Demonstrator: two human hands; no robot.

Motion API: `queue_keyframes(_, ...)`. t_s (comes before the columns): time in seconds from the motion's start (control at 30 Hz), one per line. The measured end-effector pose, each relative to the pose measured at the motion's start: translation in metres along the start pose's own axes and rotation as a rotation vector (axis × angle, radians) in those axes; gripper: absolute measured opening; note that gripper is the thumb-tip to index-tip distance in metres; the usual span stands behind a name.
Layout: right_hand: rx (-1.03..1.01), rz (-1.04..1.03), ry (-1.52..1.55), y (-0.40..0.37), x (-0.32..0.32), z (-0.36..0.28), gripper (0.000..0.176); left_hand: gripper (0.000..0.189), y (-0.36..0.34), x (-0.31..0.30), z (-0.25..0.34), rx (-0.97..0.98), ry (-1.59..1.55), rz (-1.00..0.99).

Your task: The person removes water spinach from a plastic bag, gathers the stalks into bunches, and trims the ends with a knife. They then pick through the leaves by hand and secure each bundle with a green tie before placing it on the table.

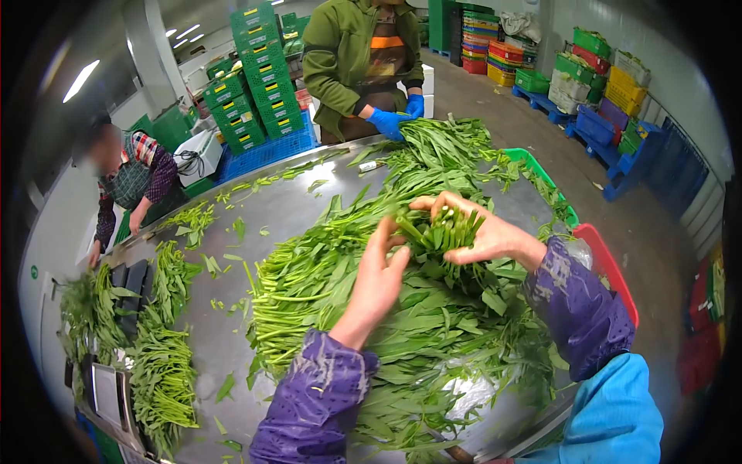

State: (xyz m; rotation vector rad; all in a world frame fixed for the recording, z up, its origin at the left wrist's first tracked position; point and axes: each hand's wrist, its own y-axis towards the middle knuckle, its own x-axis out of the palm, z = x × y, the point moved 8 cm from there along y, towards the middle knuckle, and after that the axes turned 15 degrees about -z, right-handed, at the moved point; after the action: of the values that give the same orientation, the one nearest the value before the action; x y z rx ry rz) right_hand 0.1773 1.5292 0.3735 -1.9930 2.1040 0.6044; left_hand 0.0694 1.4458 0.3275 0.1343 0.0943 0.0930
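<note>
A bunch of leafy green stems (448, 232) is held above the pile, its cut ends facing up toward the camera. My right hand (495, 236) wraps around this bunch, fingers over the top and thumb below. At the bunch's left side is my left hand (377, 271), its fingertips near the stem ends and slightly blurred; whether they pinch a stem is unclear. Beneath both hands spreads a large pile of greens (309, 286), with pale stems pointing left and leaves to the right, on the metal table (220, 340).
Across the table a person in blue gloves (390, 124) handles greens. Another person (143, 182) leans at the left, near bundles (162, 379) and a scale-like device (108, 394). Green (533, 166) and red crates (607, 263) border the right edge. A light-blue sleeve (618, 410) is close at lower right.
</note>
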Motion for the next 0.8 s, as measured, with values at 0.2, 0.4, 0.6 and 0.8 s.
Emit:
queue_keyframes(0.2,-0.082,0.325,-0.004,-0.049,-0.015,-0.032,0.046,0.048,0.006,0.073,0.057,0.292,-0.042,-0.216)
queue_keyframes(0.4,-0.377,0.578,0.158,-0.147,-0.033,-0.100,0.073,0.053,-0.020,0.118,0.115,0.475,-0.478,-0.375)
queue_keyframes(0.6,-0.454,1.177,0.353,-0.295,-0.023,-0.070,0.071,0.027,-0.061,0.050,0.063,0.095,-0.351,0.144)
queue_keyframes(0.8,-0.479,1.255,0.589,-0.317,0.032,-0.062,0.065,0.045,-0.092,0.102,0.057,-0.025,-0.157,-0.210)
